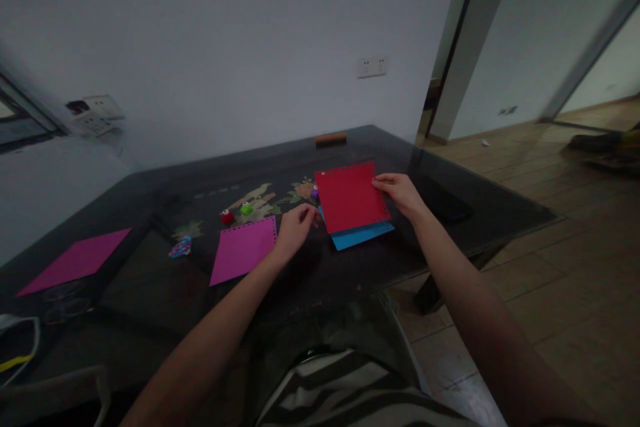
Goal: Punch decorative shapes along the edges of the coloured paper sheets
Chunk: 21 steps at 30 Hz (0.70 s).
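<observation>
A red sheet with punched holes along its edges [353, 197] is pinched at its right edge by my right hand [400, 192], thumb and fingers together. It is raised and tilted over a blue sheet [363, 236], which is mostly hidden under it. Just left of both sheets is my left hand [297, 230], its fingers curled together; whether anything is in them I cannot make out. A pink-purple sheet with holes [243, 250] lies on the dark table beside my left wrist. Behind the red sheet's left edge, a small purple toy [315, 193] peeks out, partly covered.
Small red [227, 217] and green [247, 208] toys with eyes sit behind the pink-purple sheet. A patterned blue-pink piece [181, 247] and another pink sheet [77, 260] lie to the left. A brown bar-shaped object [331, 139] rests near the table's back edge by the wall.
</observation>
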### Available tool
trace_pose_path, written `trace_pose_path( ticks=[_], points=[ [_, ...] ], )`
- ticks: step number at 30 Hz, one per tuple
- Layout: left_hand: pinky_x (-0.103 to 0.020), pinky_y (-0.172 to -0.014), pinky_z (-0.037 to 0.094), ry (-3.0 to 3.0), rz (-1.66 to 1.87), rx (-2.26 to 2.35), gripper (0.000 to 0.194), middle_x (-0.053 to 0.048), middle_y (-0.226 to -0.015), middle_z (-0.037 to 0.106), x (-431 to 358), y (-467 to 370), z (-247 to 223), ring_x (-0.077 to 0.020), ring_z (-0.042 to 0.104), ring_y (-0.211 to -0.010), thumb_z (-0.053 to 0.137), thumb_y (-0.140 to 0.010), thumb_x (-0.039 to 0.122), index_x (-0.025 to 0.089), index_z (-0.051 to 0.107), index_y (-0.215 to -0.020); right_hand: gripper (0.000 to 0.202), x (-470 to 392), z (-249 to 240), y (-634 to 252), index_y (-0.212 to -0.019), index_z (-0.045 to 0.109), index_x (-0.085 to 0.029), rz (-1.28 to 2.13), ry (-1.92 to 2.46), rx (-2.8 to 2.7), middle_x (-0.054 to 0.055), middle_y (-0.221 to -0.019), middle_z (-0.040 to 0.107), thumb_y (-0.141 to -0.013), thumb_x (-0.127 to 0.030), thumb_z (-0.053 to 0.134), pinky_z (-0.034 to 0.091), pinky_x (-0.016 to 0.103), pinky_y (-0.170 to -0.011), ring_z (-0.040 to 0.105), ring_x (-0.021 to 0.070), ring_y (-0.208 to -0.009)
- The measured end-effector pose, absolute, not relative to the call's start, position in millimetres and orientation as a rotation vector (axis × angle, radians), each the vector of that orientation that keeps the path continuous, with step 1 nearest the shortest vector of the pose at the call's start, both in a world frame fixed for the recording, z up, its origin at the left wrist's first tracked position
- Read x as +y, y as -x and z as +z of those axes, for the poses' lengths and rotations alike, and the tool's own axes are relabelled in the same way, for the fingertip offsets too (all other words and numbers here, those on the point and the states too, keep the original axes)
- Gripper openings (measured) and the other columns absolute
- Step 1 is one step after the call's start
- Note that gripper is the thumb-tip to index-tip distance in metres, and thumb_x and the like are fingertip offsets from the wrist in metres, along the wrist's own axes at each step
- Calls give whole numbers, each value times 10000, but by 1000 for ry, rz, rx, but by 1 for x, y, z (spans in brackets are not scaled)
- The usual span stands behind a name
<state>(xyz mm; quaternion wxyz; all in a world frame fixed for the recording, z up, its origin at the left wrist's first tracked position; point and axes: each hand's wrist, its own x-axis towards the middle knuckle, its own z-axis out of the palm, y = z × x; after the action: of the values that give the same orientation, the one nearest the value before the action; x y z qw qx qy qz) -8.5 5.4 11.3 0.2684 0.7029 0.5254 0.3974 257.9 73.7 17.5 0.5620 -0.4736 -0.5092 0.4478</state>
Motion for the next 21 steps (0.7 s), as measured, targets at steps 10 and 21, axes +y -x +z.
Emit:
trace_pose_path(
  ticks=[10,21],
  points=[
    [-348,-898,436,-2265,762,1650,280,-125,-1098,616,-2,-1,-8,-242,568,-1057,490,-846,178,161,482,-1125,44,82,4,-269,-643,715,-157,982,1355,-1425,-4,-546,639,-604,-176,717,363,256,-533,495,107,-487],
    [-359,-999,386,-2477,629,1565,397,-131,-1213,581,-9,-7,-15,-235,511,-1158,443,-894,382,137,484,-1204,159,86,-3,-261,-831,726,-91,862,1570,-1624,46,-680,681,-708,-155,650,406,231,-581,526,105,-557]
  ],
)
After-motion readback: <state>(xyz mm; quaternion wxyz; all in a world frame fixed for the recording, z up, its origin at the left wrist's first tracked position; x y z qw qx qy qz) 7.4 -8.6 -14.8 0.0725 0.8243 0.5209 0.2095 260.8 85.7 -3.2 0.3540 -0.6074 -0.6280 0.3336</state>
